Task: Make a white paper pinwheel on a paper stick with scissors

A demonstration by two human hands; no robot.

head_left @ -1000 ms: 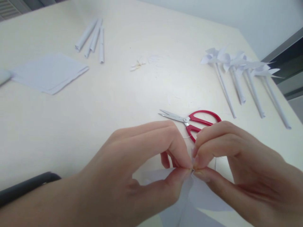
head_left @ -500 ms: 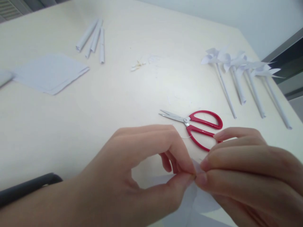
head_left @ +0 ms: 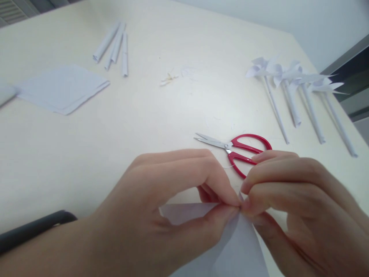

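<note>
Pinching white paper (head_left: pixel 230 246), left hand (head_left: pixel 161 207) and right hand (head_left: pixel 291 204); lower edge cropped; cream table (head_left: pixel 161 115)

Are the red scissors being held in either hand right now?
No, the scissors lie on the table beyond both hands, which pinch paper.

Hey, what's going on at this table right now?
A person is pinching a white paper piece between both hands: the left hand and right hand meet fingertip to fingertip at a point of the paper, low over the table. Red-handled scissors lie closed just beyond the hands. Four paper pinwheels lie at the right, rolled paper sticks and a stack of paper squares at the far left.
</note>
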